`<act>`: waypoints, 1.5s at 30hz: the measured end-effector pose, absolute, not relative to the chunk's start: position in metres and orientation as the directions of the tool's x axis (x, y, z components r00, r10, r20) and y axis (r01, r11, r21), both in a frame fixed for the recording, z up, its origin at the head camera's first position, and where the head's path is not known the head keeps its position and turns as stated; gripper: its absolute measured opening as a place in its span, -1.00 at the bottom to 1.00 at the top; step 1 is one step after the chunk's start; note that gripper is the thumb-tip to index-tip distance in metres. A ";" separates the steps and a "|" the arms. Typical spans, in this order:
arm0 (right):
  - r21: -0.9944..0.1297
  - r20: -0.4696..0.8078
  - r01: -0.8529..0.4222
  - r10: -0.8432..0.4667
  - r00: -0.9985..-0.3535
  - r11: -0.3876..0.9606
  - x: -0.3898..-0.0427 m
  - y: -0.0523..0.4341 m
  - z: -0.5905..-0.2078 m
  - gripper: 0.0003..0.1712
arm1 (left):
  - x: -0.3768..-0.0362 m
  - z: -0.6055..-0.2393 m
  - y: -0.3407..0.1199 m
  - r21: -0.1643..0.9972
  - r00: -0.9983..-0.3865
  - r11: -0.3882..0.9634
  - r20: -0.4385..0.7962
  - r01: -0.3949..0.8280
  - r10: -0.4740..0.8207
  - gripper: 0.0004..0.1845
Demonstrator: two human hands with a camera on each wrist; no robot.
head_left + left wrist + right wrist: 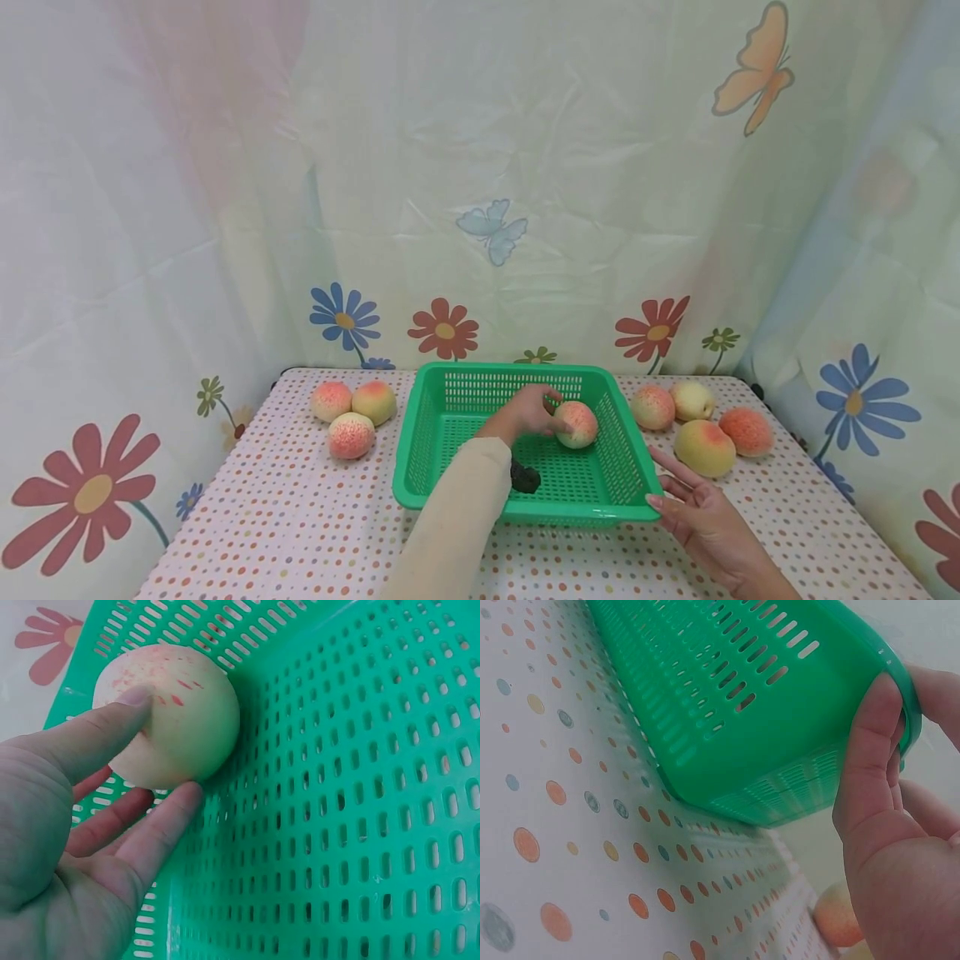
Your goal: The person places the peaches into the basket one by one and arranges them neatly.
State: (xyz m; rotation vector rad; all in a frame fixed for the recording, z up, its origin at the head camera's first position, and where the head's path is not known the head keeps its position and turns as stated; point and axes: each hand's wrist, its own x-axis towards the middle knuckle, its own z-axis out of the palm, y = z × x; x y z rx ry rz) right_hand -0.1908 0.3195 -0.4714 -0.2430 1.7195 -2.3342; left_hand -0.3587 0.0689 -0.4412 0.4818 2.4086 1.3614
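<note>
A green perforated basket (517, 367) stands mid-table. Inside it, near the far right wall, my left hand (558, 421) holds a pink-and-yellow peach (579, 425). In the left wrist view the thumb (112, 720) lies over the top of the peach (187, 712) and the fingers reach under it, against the basket wall (360, 787). My right hand (663, 487) is at the basket's near right corner. Its thumb (874, 742) presses on the rim of the basket (727, 712), and its straight fingers lie along the right side.
Three peaches (350, 435) lie left of the basket and several more peaches (703, 447) to its right, on a dotted tablecloth (300, 517). A small black thing (525, 477) sits under my left forearm. Flowered curtains close in the table on three sides.
</note>
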 end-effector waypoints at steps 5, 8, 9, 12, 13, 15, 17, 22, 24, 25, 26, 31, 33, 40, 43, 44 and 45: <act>-0.957 -0.003 0.084 -0.279 -0.960 -0.277 -0.192 0.319 -0.470 -0.31 | -0.355 -0.435 0.066 0.876 -0.878 0.471 -0.142 0.104 0.458 -0.42; -0.961 -0.030 0.100 -0.261 -0.965 -0.260 -0.193 0.319 -0.470 -0.32 | -0.353 -0.431 0.064 0.884 -0.874 0.458 -0.148 0.092 0.462 -0.40; -0.962 -0.043 0.108 -0.252 -0.967 -0.250 -0.193 0.319 -0.471 -0.32 | -0.353 -0.430 0.064 0.887 -0.873 0.453 -0.149 0.089 0.464 -0.40; -0.966 -0.083 0.132 -0.218 -0.972 -0.222 -0.193 0.319 -0.471 -0.34 | -0.352 -0.428 0.062 0.896 -0.868 0.437 -0.151 0.083 0.474 -0.40; -0.967 -0.095 0.140 -0.207 -0.974 -0.213 -0.193 0.319 -0.471 -0.34 | -0.353 -0.428 0.061 0.897 -0.865 0.435 -0.151 0.084 0.478 -0.39; -0.969 -0.112 0.150 -0.191 -0.975 -0.198 -0.193 0.319 -0.471 -0.35 | -0.353 -0.428 0.059 0.903 -0.858 0.421 -0.148 0.086 0.492 -0.40; -0.969 -0.121 0.156 -0.182 -0.976 -0.193 -0.193 0.319 -0.471 -0.36 | -0.355 -0.429 0.055 0.906 -0.851 0.412 -0.140 0.095 0.505 -0.40; -0.969 -0.113 0.150 -0.192 -0.975 -0.194 -0.192 0.319 -0.471 -0.36 | -0.355 -0.427 0.046 0.927 -0.842 0.363 -0.118 0.097 0.527 -0.39; -0.968 -0.105 0.147 -0.207 -0.973 -0.201 -0.193 0.319 -0.471 -0.36 | -0.354 -0.425 0.042 0.933 -0.839 0.347 -0.114 0.094 0.532 -0.37; -0.968 -0.100 0.146 -0.217 -0.971 -0.205 -0.193 0.320 -0.472 -0.36 | -0.353 -0.424 0.041 0.936 -0.836 0.339 -0.111 0.094 0.537 -0.37; -0.967 -0.096 0.145 -0.227 -0.969 -0.210 -0.193 0.320 -0.472 -0.36 | -0.353 -0.423 0.040 0.939 -0.836 0.330 -0.108 0.092 0.539 -0.36; -0.961 -0.075 0.142 -0.270 -0.960 -0.236 -0.193 0.322 -0.472 -0.35 | -0.350 -0.420 0.035 0.952 -0.838 0.296 -0.095 0.083 0.538 -0.35; -0.962 -0.086 0.148 -0.258 -0.962 -0.232 -0.193 0.321 -0.472 -0.36 | -0.350 -0.420 0.034 0.956 -0.841 0.284 -0.090 0.078 0.534 -0.34; -0.965 -0.122 0.163 -0.197 -0.973 -0.206 -0.193 0.319 -0.471 -0.37 | -0.347 -0.417 0.026 0.965 -0.836 0.248 -0.067 0.084 0.544 -0.30; -0.965 -0.117 0.158 -0.198 -0.973 -0.208 -0.193 0.319 -0.471 -0.37 | -0.344 -0.414 0.021 0.970 -0.833 0.226 -0.057 0.084 0.551 -0.30; -0.965 -0.114 0.156 -0.200 -0.973 -0.211 -0.193 0.319 -0.472 -0.37 | -0.343 -0.413 0.020 0.972 -0.831 0.221 -0.054 0.084 0.553 -0.30; -0.964 -0.111 0.155 -0.203 -0.973 -0.215 -0.193 0.319 -0.472 -0.37 | -0.342 -0.411 0.018 0.972 -0.830 0.217 -0.051 0.085 0.556 -0.29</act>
